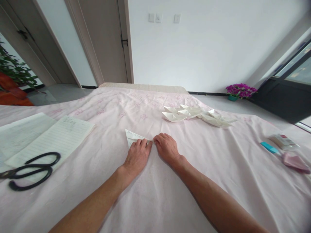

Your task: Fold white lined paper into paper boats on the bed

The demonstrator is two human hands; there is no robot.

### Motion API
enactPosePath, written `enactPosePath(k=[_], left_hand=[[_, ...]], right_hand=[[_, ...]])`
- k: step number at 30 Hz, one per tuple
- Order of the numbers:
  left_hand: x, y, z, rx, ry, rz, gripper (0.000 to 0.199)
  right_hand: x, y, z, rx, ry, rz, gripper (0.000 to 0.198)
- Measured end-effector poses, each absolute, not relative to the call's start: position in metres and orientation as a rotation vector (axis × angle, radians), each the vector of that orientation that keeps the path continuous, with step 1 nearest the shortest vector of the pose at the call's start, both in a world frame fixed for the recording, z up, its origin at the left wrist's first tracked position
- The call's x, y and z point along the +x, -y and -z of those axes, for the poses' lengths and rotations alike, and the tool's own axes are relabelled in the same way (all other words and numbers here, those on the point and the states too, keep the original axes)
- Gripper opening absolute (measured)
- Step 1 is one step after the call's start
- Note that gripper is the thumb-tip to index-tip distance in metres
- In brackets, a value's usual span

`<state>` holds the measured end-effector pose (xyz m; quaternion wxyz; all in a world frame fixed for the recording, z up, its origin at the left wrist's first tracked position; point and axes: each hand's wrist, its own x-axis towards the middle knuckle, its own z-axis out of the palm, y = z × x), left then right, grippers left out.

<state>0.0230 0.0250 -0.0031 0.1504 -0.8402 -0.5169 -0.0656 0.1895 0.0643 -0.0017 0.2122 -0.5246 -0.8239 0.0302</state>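
A folded piece of paper [132, 134] with writing on it lies on the pink cloth in front of me, its pointed corner sticking out to the left. My left hand [139, 152] is closed over its lower edge, fingers pressed on the paper. At the paper's right end, my right hand [167, 146] pinches the tip, its knuckles bent. The two hands nearly meet, and they hide much of the paper. Beyond my right hand sits a group of folded paper boats [184, 113], several of them crowded together.
Black-handled scissors [36, 168] rest partly on lined paper sheets [70, 129] at the left. On the right lie a blue-handled item [269, 148], a small clear-wrapped packet [283, 141] and a pink object [295, 162]. The pink cloth [155, 200] is wrinkled.
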Motion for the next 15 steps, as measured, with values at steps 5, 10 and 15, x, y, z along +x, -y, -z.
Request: enactPosePath(k=[5, 10, 15], left_hand=[[0.0229, -0.0254, 0.0031, -2.418, 1.480, 0.189, 0.032], [0.0234, -0.0250, 0.0014, -2.423, 1.481, 0.185, 0.035], [0.0231, -0.0258, 0.0030, -2.421, 1.484, 0.174, 0.035]], right_hand=[[0.1884, -0.0655, 0.0007, -1.433, 2.311, -0.084, 0.018], [0.1909, -0.0674, 0.0019, -1.436, 2.306, -0.087, 0.021], [0.1913, -0.0677, 0.0020, -1.452, 2.301, -0.072, 0.025]])
